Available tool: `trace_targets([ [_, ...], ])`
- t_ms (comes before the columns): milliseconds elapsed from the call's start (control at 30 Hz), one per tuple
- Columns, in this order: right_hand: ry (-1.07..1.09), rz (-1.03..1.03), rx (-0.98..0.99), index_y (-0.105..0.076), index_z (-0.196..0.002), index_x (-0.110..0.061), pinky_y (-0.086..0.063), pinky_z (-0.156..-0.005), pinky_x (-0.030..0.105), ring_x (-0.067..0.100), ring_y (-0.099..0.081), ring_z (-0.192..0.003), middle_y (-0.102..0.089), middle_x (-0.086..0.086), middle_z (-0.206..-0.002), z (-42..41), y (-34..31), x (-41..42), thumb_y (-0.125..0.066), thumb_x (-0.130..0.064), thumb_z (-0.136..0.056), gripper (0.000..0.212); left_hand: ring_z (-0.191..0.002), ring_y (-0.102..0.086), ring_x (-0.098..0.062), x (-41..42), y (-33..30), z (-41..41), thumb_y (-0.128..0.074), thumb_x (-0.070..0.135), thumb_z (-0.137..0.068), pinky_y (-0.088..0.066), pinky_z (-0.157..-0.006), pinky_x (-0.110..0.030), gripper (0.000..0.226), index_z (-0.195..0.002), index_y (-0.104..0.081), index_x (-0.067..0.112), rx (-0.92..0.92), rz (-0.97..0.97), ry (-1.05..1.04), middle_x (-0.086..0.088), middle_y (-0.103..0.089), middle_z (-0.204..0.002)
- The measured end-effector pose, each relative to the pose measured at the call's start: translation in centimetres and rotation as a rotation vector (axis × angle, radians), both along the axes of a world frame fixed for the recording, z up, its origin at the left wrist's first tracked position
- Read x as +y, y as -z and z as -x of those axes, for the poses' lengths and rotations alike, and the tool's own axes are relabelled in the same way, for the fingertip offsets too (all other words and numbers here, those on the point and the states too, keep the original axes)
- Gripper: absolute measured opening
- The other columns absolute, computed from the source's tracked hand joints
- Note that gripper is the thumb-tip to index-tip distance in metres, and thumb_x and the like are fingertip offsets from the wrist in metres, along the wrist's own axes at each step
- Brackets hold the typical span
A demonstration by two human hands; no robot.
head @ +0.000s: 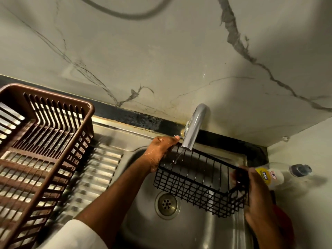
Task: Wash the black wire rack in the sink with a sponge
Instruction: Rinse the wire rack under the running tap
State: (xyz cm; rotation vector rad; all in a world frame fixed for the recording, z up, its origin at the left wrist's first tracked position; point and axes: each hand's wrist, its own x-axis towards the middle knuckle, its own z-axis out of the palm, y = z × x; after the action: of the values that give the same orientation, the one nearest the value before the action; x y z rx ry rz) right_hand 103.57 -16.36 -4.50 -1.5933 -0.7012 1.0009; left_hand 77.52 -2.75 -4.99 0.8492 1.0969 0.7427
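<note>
A black wire rack hangs tilted over the steel sink, under the chrome tap. A thin stream of water falls from the spout onto it. My left hand grips the rack's far left rim, its fingertips near the tap's base. My right hand holds the rack's right end, fingers curled around the wires. No sponge is in view.
A brown plastic dish basket stands on the ribbed draining board at the left. A clear soap bottle with a yellow label lies on the counter at the right. The drain sits below the rack. Marble wall behind.
</note>
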Motion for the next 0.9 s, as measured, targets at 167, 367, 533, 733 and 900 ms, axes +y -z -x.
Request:
trace_targets([
  [167,-0.379,0.119,-0.563,-0.068,-0.092,-0.042,-0.044,-0.075,0.017,-0.006,-0.061,-0.093,-0.069,-0.022,-0.088,2.7,-2.6,3.2,-0.042,-0.056,-0.094,0.029,-0.087,-0.066,-0.013,0.0,-1.0,-2.1,-0.073,0.038,-0.091,-0.061,-0.076,-0.033,0.024,-0.100,-0.053,0.027,0.225,-0.129,0.134,-0.002,-0.065,-0.100],
  [367,-0.250,0.045,-0.744,-0.067,-0.070,-0.018,-0.049,-0.056,0.037,0.013,-0.061,-0.059,-0.063,-0.001,-0.060,7.6,-0.9,5.2,-0.036,-0.079,-0.087,0.071,-0.058,-0.058,-0.014,-0.2,-1.9,-5.4,-0.061,0.061,-0.093,-0.054,-0.058,-0.026,0.048,-0.072,-0.058,0.018,0.159,-0.254,0.300,0.003,-0.058,-0.063],
  [533,-0.124,0.067,-0.523,-0.043,-0.048,-0.016,-0.030,-0.050,0.028,0.008,-0.035,-0.041,-0.037,-0.007,-0.042,7.6,-2.7,4.4,-0.049,-0.067,-0.087,0.065,-0.086,-0.073,-0.014,1.2,0.7,-3.7,-0.056,0.047,-0.102,-0.061,-0.081,-0.031,0.042,-0.119,-0.064,0.009,0.171,-0.172,0.359,-0.007,-0.071,-0.102],
  [733,-0.110,0.082,-0.655,-0.045,-0.046,-0.020,-0.031,-0.050,0.028,0.010,-0.037,-0.042,-0.039,-0.005,-0.040,7.7,-2.5,4.6,-0.047,-0.067,-0.089,0.063,-0.113,-0.066,-0.023,0.3,1.5,-4.3,-0.054,0.074,-0.089,-0.052,-0.104,-0.048,0.066,-0.124,-0.063,0.019,0.240,-0.162,0.447,-0.007,-0.069,-0.121],
  [900,-0.109,0.117,-0.636,-0.069,-0.072,-0.010,-0.053,-0.061,0.045,0.026,-0.062,-0.057,-0.063,0.006,-0.057,7.2,0.0,4.7,-0.030,-0.089,-0.081,0.089,-0.121,-0.060,-0.015,-1.1,-1.4,-5.9,-0.035,0.057,-0.104,-0.043,-0.113,-0.040,0.047,-0.124,-0.068,0.029,0.132,-0.272,0.503,-0.005,-0.065,-0.130],
])
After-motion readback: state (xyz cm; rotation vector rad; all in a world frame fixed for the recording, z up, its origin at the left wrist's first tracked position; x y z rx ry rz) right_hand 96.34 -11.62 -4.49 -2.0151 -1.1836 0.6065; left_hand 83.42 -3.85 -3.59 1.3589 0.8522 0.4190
